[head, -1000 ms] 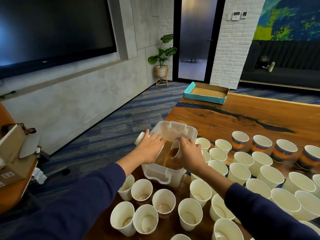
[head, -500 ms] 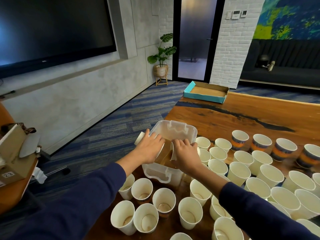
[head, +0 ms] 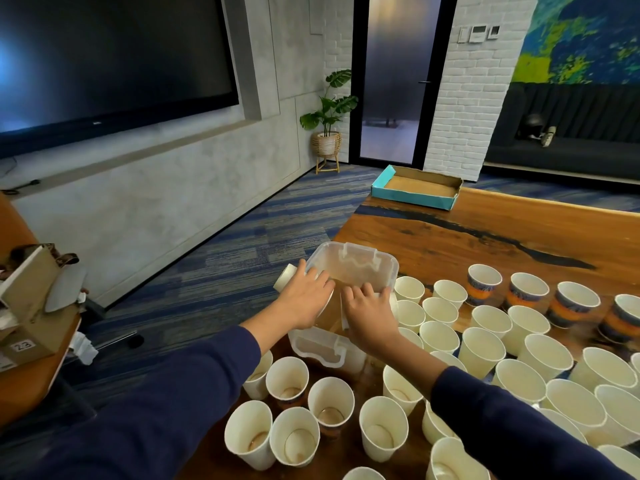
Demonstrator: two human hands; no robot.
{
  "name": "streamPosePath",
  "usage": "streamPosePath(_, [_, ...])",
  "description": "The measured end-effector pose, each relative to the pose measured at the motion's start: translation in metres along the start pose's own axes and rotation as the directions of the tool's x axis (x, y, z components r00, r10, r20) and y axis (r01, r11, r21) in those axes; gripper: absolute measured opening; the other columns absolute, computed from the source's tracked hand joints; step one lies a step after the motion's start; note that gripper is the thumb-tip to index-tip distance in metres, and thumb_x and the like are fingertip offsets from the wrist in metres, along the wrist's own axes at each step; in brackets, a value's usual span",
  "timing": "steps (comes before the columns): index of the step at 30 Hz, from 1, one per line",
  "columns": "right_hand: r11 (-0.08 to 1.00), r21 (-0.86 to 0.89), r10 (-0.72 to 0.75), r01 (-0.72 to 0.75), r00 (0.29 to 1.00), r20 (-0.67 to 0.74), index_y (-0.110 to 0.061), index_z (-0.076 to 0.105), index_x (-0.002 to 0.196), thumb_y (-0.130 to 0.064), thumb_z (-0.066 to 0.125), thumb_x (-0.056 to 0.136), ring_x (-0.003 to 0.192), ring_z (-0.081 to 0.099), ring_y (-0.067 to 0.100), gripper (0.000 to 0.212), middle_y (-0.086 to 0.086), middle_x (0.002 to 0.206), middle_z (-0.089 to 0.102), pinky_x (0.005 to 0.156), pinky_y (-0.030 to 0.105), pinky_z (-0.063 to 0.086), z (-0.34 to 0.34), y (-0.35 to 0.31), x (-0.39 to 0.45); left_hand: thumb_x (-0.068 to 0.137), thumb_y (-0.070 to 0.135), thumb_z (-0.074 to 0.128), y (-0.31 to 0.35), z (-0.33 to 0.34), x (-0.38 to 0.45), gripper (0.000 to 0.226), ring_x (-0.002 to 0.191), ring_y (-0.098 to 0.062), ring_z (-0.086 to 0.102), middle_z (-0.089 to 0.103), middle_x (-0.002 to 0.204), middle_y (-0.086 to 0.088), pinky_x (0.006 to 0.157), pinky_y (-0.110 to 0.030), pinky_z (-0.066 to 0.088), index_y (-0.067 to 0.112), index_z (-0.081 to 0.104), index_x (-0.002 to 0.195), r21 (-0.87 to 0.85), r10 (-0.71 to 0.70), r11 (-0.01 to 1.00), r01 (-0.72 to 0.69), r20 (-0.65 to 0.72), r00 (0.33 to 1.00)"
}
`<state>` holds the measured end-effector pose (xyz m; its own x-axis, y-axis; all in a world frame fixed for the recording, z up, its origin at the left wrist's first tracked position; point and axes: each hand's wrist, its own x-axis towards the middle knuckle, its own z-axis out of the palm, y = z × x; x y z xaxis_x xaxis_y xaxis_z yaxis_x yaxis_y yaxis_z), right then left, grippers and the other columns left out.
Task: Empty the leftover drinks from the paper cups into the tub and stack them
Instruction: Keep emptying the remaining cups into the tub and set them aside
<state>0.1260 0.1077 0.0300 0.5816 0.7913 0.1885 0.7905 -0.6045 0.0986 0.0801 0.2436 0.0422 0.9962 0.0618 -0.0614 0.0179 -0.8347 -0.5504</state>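
2 hands over 1 tub (head: 349,268): left hand (head: 304,303) grips cup stack (head: 285,282), right hand (head: 369,315) holds 1 tipped cup (head: 346,311).

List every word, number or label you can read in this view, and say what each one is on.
"23": on a small white sticker on the brown cardboard box at the far left.
Small logo on the lower bezel of the large black wall screen: too small to read.
White wall control panels beside the dark glass door: displays too blurred to read.
Banded blue and orange paper cups: pattern only, no legible text.
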Motion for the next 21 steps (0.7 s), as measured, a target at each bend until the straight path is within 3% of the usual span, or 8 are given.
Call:
streamPosePath(3, [1.0,-0.03,0.005,-0.004,0.999,0.043,-0.004,0.051,0.124,-0.027,0.073,0.078,0.112,0.051,0.031,0.056,0.014,0.121,0.058,0.099,0.054,0.036,0.004,-0.006,0.001,0.087,0.023,0.06,0.002,-0.002,0.0,0.052,0.124,-0.031,0.042,0.045,0.13,-0.011,0.11,-0.052,0.021,0.008,0.04,0.132,0.035,-0.001,0.999,0.001,-0.009,1.0])
streamPosePath(5, [0.998,-0.035,0.055,-0.053,0.997,0.048,-0.002,0.063,0.102,-0.028,0.088,0.056,0.092,0.06,0.031,0.058,0.016,0.096,0.066,0.082,0.054,0.047,0.001,-0.007,0.003,0.087,0.022,0.06,0.005,-0.002,0.0,0.051,0.123,-0.031,0.043,0.045,0.129,-0.011,0.11,-0.051,0.022,0.008,0.04,0.132,0.076,0.007,0.997,-0.006,-0.01,1.0])
streamPosePath(6, [0.998,-0.047,0.055,-0.052,0.997,0.059,-0.002,0.063,0.102,-0.027,0.088,0.057,0.093,0.06,0.031,0.057,0.016,0.097,0.066,0.082,0.053,0.047,0.002,-0.008,0.004,0.087,0.022,0.06,0.006,-0.003,0.0,0.051,0.121,-0.031,0.044,0.046,0.128,-0.012,0.109,-0.051,0.023,0.007,0.04,0.131,0.098,0.011,0.995,-0.011,-0.006,1.0])
streamPosePath(9, [0.998,-0.068,0.022,-0.013,0.99,0.137,-0.006,0.042,0.132,-0.024,0.059,0.091,0.124,0.042,0.031,0.048,0.013,0.132,0.051,0.104,0.051,0.029,0.008,-0.011,0.005,0.087,0.023,0.059,0.008,-0.002,0.001,0.046,0.117,-0.032,0.047,0.048,0.125,-0.012,0.108,-0.051,0.025,0.007,0.043,0.127,0.151,0.02,0.988,-0.018,-0.013,1.0])
streamPosePath(21, [0.97,-0.242,0.013,0.028,0.986,0.168,-0.009,0.039,0.136,-0.029,0.061,0.092,0.126,0.04,0.034,0.054,0.014,0.133,0.049,0.107,0.057,0.024,0.016,-0.015,0.008,0.088,0.026,0.061,0.015,-0.001,0.003,0.051,0.124,-0.033,0.043,0.041,0.14,-0.013,0.111,-0.052,0.021,0.007,0.043,0.132,0.182,0.041,0.982,-0.041,0.005,0.999])
